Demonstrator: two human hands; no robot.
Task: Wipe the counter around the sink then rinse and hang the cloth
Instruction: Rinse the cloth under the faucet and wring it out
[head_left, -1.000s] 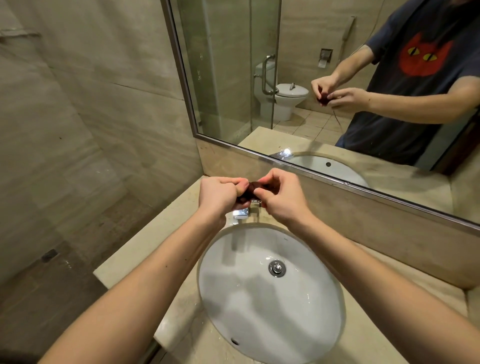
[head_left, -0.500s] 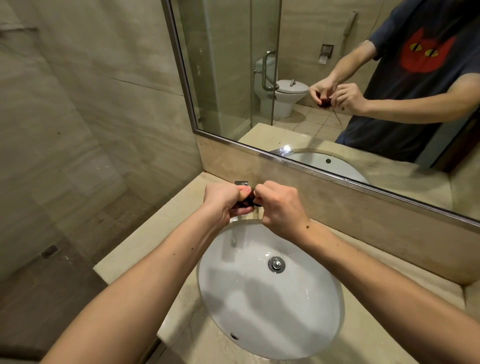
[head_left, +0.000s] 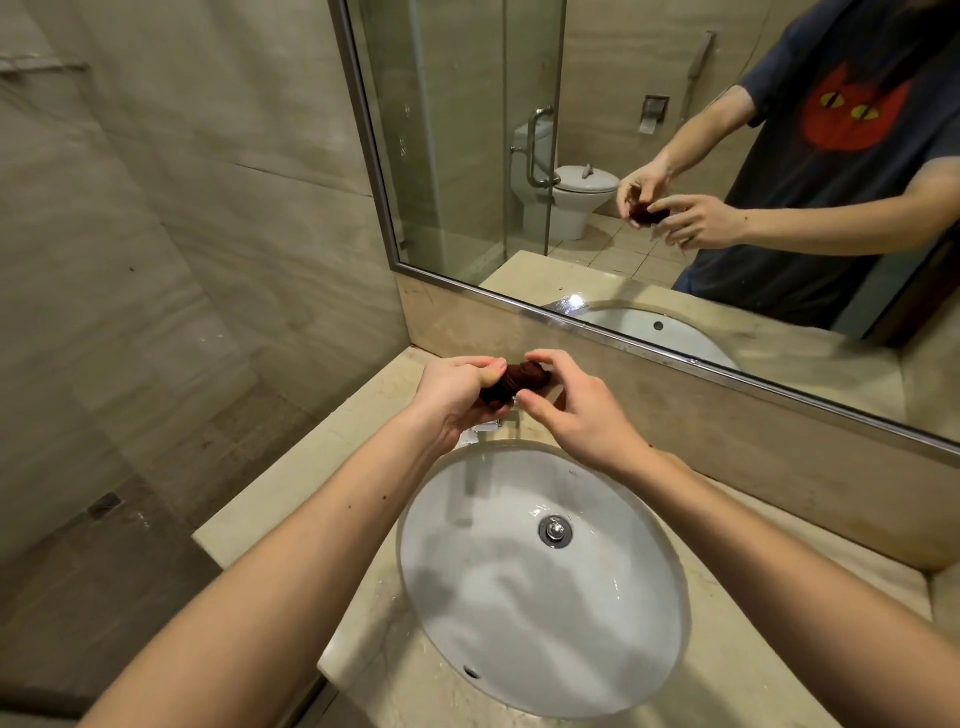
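While I stand at the oval white ceramic sink (head_left: 597, 639), which is set into the beige marble counter (head_left: 306, 467), both my bare forearms reach across the near rim of the sink towards its far rim. The small dark maroon cloth (head_left: 519, 382), twisted into a tight short roll, is in the air above the far rim of the sink, between my two hands and clear of the counter.

My left hand (head_left: 454, 397) has its fingers curled round the left end of the cloth and grips it firmly, with the thumb lying along the top. My right hand (head_left: 579, 418) is looser. Its forefinger arches over the right end of the cloth and its thumb comes up from below, so those two pinch the roll. In the reflection, the other fingers on that hand are spread and hold nothing.

Directly under the cloth, at the far rim of the sink, the square chrome tap (head_left: 480, 432) is mostly hidden by my left wrist. The round chrome drain plug (head_left: 556, 530) sits in the bowl of the sink, towards its far side. A small overflow hole (head_left: 471, 673) shows in the wall of the sink nearest me. The counter by the near left rim of the sink has a wet sheen.

Behind the sink, above a low marble upstand, hangs the large metal-framed mirror (head_left: 457, 156). It reflects my dark T-shirt with its red cat face, my hands with the cloth, a glass shower door and a white toilet. Left of the sink, past the counter's end, are beige tiled walls.
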